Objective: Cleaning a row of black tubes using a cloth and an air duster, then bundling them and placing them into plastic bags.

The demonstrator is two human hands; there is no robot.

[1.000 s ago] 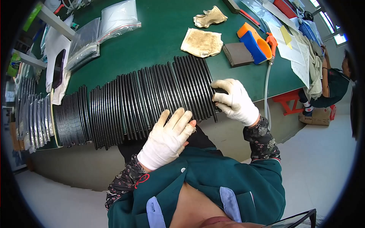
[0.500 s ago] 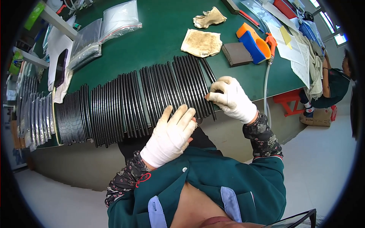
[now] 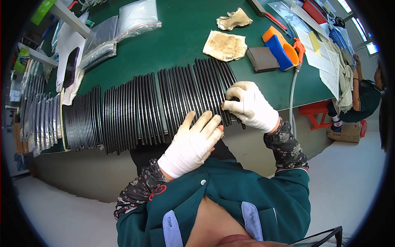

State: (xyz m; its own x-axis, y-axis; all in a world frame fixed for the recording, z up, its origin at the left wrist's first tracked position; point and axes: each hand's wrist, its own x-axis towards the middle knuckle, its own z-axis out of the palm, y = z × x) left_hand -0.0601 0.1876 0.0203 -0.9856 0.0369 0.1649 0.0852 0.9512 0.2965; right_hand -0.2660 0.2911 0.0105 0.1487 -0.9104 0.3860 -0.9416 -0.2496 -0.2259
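Several slim black rods [image 3: 121, 115] lie side by side in a long row, their near ends at the table's front edge. My left hand [image 3: 192, 142], in a white glove with bare fingertips showing, rests over the near ends of the right-hand rods. Its fingers are spread and hold nothing. At the right end of the row, my gloved right hand [image 3: 250, 106] has thumb and fingers curled around the outermost black rod [image 3: 226, 76]. The hand hides part of that rod, and the exact grip of the fingertips is hard to see.
Beyond the rods lie a stained cloth [image 3: 225, 45], a crumpled glove [image 3: 233, 19], a dark block [image 3: 264, 59], a blue-and-orange holder [image 3: 282, 48] and an orange air gun [image 3: 299, 50] with its hose. Plastic bags [image 3: 138, 18] and a phone [image 3: 71, 68] sit left. A co-worker [image 3: 364, 96] sits at right.
The outer rods at the right end have come against the row, closing the gap there. My right hand has moved left relative to the rods. The whole view has shifted slightly.
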